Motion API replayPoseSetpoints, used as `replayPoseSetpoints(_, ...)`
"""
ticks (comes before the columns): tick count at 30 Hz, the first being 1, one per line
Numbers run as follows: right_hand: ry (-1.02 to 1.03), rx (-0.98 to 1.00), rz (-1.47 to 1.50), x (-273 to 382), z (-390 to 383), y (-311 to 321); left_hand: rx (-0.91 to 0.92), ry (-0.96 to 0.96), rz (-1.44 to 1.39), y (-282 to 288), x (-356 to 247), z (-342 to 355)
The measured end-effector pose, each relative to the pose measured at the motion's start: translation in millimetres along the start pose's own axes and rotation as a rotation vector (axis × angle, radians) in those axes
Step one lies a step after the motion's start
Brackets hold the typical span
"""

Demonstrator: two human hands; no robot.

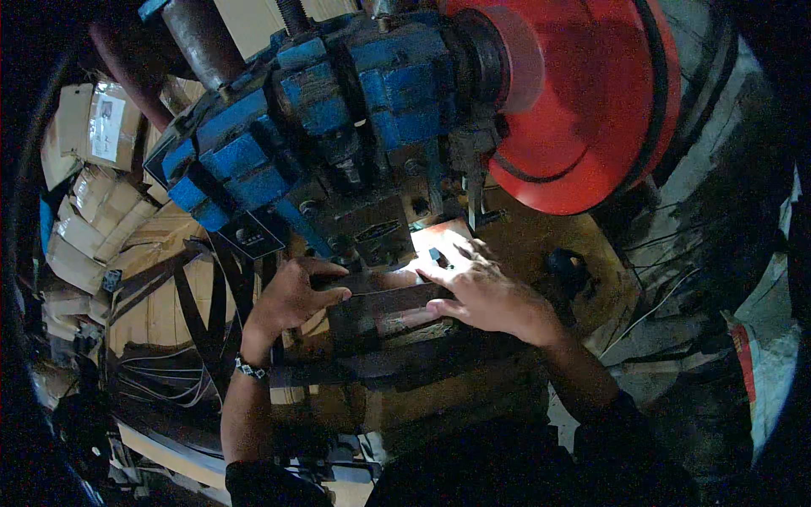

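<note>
My left hand (pixel 291 300) is at the front left of the press bed, its thumb and forefinger apart, with nothing clear between them. My right hand (pixel 486 291) reaches over the bed's right side under a bright lamp spot, fingers spread and thumb on the front edge. A small dark piece (pixel 435 253) shows by its fingertips; whether they touch it is unclear in the glare. Between my hands lies a dark metal block (pixel 380 300) with a shinier top edge. Behind them stands a blue press (pixel 317 101), with its dark tooling (pixel 376 232) low at the middle.
A large red flywheel (pixel 591 101) rises at the right of the press. Stacked cardboard boxes (pixel 110 127) stand on the left, with dark metal legs (pixel 190 287) and loose cables (pixel 173 376) nearby. A round black object (pixel 566 269) sits right of my right hand.
</note>
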State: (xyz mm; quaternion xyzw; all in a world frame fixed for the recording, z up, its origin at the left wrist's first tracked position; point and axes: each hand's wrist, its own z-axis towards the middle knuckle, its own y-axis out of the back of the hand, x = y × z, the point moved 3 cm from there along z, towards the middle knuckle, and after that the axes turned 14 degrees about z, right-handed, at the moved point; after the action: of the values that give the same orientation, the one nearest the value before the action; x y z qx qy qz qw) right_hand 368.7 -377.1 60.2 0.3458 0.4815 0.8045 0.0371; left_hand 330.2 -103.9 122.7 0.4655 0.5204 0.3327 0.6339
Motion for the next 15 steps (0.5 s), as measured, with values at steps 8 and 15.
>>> replayPoseSetpoints(8, 0.090, -0.038, -0.056, -7, -5, -9, 0.235, 0.268, 0.027, 12, -4, 5)
replayPoseSetpoints(15, 0.028, -0.072, -0.030, 1, -9, 3, -0.160, -0.124, -0.189, -13, 21, -1)
